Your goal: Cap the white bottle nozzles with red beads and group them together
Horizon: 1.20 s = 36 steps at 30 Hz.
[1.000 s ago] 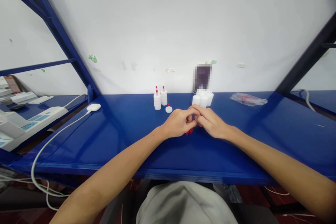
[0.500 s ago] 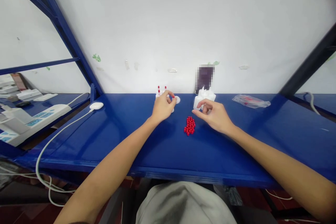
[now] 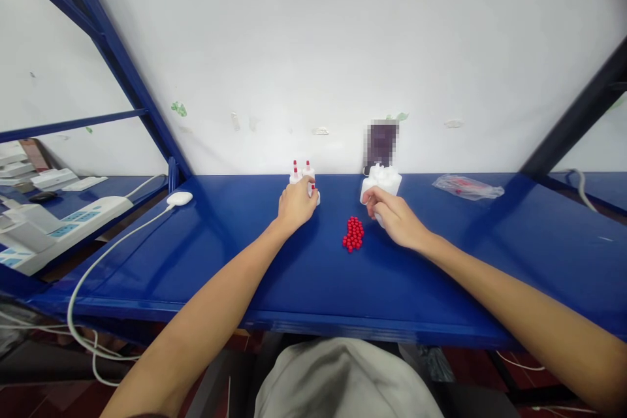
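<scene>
My left hand (image 3: 295, 204) is closed round a small white squeeze bottle (image 3: 317, 197) with a red tip cap, beside other red-capped white bottles (image 3: 308, 172) at the back of the blue table. The hand hides much of this group. My right hand (image 3: 398, 217) is closed on a white bottle (image 3: 379, 219), of which only a part shows below the fingers. It is right in front of a cluster of uncapped white bottles (image 3: 385, 178). Between the hands, nearer the front edge, lies a pile of small red caps (image 3: 353, 235).
A clear plastic bag (image 3: 467, 187) with something red in it lies at the right. At the left are a white charger puck (image 3: 179, 198) with its cable and a white power strip (image 3: 73, 225). A pixelated dark object (image 3: 382, 144) leans on the wall.
My left hand has moved slightly left and down with its bottle to the capped group. My right hand has gone from spread fingers to a grip on a white bottle.
</scene>
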{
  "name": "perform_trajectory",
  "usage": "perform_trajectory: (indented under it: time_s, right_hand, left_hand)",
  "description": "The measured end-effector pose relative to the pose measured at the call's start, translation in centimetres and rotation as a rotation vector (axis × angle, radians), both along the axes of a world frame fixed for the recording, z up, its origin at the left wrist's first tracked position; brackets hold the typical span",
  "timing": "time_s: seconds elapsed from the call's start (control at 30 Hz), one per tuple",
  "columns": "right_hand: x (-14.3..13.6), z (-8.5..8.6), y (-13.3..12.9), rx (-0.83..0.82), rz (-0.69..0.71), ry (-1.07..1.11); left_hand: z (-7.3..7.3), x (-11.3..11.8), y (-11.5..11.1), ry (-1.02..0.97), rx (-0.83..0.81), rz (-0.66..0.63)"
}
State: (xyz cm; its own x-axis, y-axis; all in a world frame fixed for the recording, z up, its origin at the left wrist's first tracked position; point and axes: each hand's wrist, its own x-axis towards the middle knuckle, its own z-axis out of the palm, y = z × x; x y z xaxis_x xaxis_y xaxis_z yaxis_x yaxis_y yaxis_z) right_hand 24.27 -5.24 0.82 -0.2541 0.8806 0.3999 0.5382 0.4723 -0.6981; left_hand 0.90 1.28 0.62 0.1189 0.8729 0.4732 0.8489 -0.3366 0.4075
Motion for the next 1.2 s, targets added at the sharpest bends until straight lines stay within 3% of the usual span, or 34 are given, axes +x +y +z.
perform_trajectory:
  time_s: [0.07, 0.2, 0.3, 0.47, 0.6, 0.7, 0.83, 1.0, 1.2]
  right_hand:
    - [0.0, -0.1, 0.1, 0.004, -0.007, -0.054]
    - [0.1, -0.4, 0.4, 0.035, 0.002, -0.102]
    - [0.2, -0.8, 0.7, 0.065, -0.020, -0.064]
    - [0.3, -1.4, 1.0, -0.014, -0.088, -0.067]
    - [0.2, -1.3, 0.6, -0.029, -0.041, -0.082]
    - [0.4, -1.1, 0.4, 0.048, 0.010, -0.139]
    - [0.8, -0.8, 0.4, 0.142, 0.084, -0.232]
    - [0.8, -0.8, 0.6, 0.064, -0.001, -0.204]
    - [0.1, -0.7, 0.6, 0.077, -0.010, -0.264]
  left_hand:
    - [0.1, 0.3, -0.4, -0.009, 0.040, -0.124]
    - [0.0, 1.1, -1.5, 0.098, 0.009, -0.582]
    - [-0.3, 1.7, -2.0, 0.228, 0.009, -0.730]
    - [-0.8, 2.0, -2.0, 0.312, 0.016, -0.749]
    - [-0.9, 2.1, -1.8, 0.295, 0.005, -0.729]
    - [-1.0, 2.2, -1.6, 0.264, -0.001, -0.720]
    - [-1.1, 2.3, -1.4, 0.114, -0.014, -0.703]
    - [-0.5, 2.8, -2.2, -0.196, 0.039, -0.684]
    - [-0.2, 3.9, -3.3, -0.225, 0.045, -0.735]
